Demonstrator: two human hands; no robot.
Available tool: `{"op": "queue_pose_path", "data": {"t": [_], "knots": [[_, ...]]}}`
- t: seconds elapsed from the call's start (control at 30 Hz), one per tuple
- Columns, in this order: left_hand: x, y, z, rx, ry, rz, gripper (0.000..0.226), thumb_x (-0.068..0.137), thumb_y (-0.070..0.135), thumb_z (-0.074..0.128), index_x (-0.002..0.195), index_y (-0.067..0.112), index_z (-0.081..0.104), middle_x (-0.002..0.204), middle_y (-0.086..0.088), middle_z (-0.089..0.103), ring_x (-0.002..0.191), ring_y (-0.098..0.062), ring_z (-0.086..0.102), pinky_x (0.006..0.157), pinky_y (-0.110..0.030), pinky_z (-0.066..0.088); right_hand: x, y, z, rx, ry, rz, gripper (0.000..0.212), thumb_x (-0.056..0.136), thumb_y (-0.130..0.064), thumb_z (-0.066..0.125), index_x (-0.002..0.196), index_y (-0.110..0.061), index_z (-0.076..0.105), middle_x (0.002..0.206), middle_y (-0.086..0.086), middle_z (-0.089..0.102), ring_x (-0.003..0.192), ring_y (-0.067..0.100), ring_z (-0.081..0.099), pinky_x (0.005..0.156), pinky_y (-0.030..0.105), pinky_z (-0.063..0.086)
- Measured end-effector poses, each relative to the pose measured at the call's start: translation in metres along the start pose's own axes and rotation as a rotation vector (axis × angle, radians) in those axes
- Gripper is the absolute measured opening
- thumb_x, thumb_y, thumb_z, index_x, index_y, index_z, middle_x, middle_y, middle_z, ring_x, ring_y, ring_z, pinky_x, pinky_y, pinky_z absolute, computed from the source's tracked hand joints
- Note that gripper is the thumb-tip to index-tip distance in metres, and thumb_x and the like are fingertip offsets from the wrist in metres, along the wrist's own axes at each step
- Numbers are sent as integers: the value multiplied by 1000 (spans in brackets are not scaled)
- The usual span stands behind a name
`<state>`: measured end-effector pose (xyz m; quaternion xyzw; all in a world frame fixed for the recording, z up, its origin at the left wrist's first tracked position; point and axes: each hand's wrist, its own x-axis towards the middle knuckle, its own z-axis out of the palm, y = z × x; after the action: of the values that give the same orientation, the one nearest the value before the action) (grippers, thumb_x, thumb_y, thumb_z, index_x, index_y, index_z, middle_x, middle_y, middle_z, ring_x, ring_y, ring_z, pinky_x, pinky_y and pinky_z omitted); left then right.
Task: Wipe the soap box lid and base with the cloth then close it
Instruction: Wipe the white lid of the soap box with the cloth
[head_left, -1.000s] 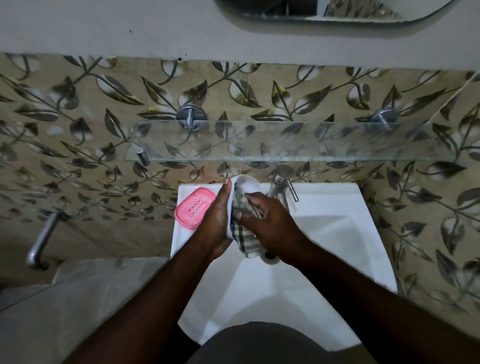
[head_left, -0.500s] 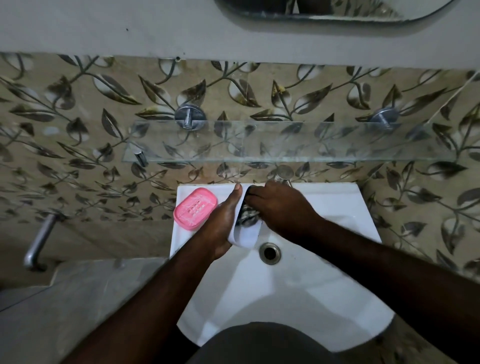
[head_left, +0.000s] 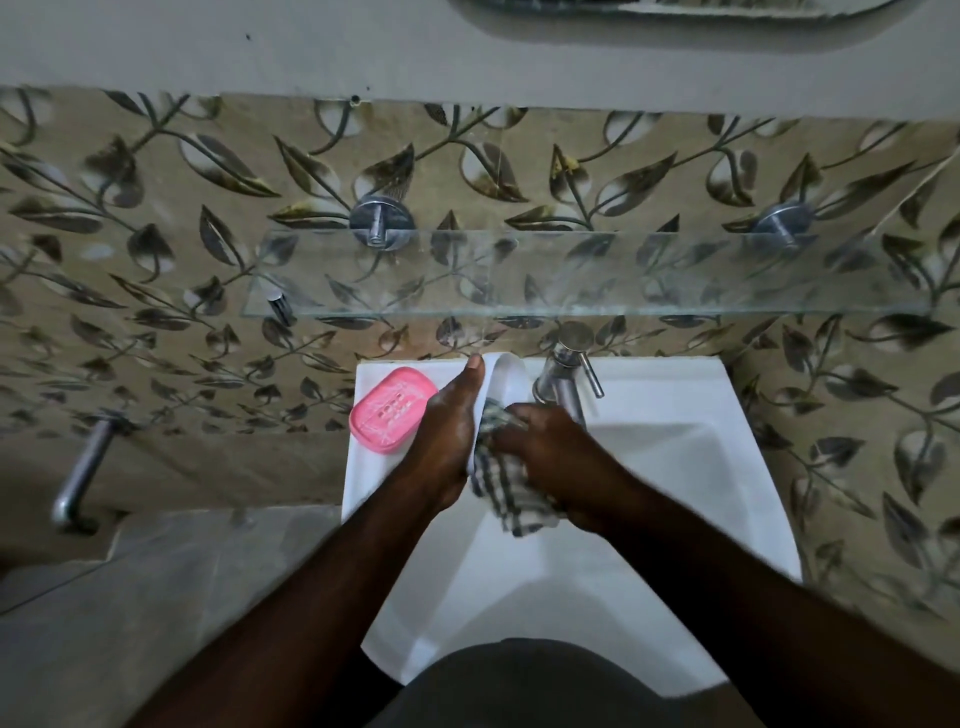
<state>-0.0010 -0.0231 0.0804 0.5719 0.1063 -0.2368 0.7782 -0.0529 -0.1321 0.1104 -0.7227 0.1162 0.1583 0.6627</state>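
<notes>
Wiping is judged to be the step in hand. The right hand (head_left: 550, 452) is curled round the bunched, checked cloth (head_left: 506, 493), which is pressed against the inner face of the white soap box lid (head_left: 506, 374); that this white part is the lid is a judgement. The lid is held on edge over the basin by the left hand (head_left: 447, 431). The thumb is laid straight along the near edge; the fingers behind are hidden, so their exact hold cannot be told.

For a clean result, the lid should be braced firmly from behind, since plastic that is wet or soapy may be pushed out of a loose hold by the cloth. The cloth should be drawn along the full length and worked into the rounded end and the corners. The lid should then be turned so that the outer face is wiped, and a fresh fold of cloth should be used.

The pink base (head_left: 393, 408) lies flat on the rear left corner of the sink (head_left: 675, 379), just beside the left hand, and is yet to be taken up. The tap (head_left: 563, 374) stands close behind the right hand, under the glass shelf (head_left: 571, 275); strokes should be stopped short of it.
</notes>
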Motion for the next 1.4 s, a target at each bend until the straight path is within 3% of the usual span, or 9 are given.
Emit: {"op": "queue_pose_path", "data": {"t": [0.13,0.3,0.4,0.5,0.63,0.9,1.07,1.27,1.4], "knots": [[2,6,1,-66,-93,28,67,88,58,53,115,-1,65,92,-20,73,84,-32,71,75,-38,57,1,-5,8,154,104,-78,16,89,-13,53,94,2,57,81,27,63,70,36,63,64,49,49],[15,5,-13,-6,27,72,32,89,56,58,72,35,75,67,12,74,75,-13,72,64,-30,57,-15,17,4,-507,-29,-351,10,84,-15,57,89,-23,61,80,2,69,67,22,67,57,31,52],[15,7,-10,-2,52,14,36,88,59,56,99,28,70,94,-1,77,91,-23,73,79,-40,59,-9,21,-5,-1038,35,-507,29,81,-11,60,108,-21,64,102,-1,69,92,25,63,77,34,50],[11,5,-5,-24,38,40,46,92,56,52,115,18,66,106,-11,74,98,-30,71,86,-45,57,-5,13,3,-740,92,-384,9,86,-12,57,82,-19,63,78,3,66,72,27,63,66,39,52],[9,-4,-3,-16,31,140,44,96,48,50,106,9,68,76,0,74,71,-16,71,61,-26,55,-9,1,14,43,57,-74,15,84,-19,53,71,-12,56,63,16,58,50,21,53,44,26,41],[11,7,-12,-20,34,-164,53,90,57,55,120,15,64,106,-13,74,97,-28,71,88,-43,56,-3,22,-23,-1186,-54,-575,45,81,-9,56,121,-29,63,120,-4,59,101,21,62,71,31,49],[9,4,-9,-195,-122,-334,49,99,50,41,108,9,66,93,-13,76,80,-23,74,71,-34,57,18,0,-36,-1106,275,-563,40,78,-6,60,114,-22,69,107,6,61,87,32,64,65,34,49],[4,0,-8,-342,-162,-463,48,99,48,41,99,7,66,81,-13,72,76,-22,71,80,-34,50,11,-8,-22,-1258,41,-932,37,77,-7,38,92,-1,71,92,18,70,71,34,66,56,36,54],[2,5,-6,-167,-168,-411,50,99,50,39,110,9,65,90,-15,75,86,-24,71,77,-39,50,24,-14,-30,-1246,264,-811,33,73,-18,38,86,-8,67,82,10,66,69,31,65,49,32,48]]}}
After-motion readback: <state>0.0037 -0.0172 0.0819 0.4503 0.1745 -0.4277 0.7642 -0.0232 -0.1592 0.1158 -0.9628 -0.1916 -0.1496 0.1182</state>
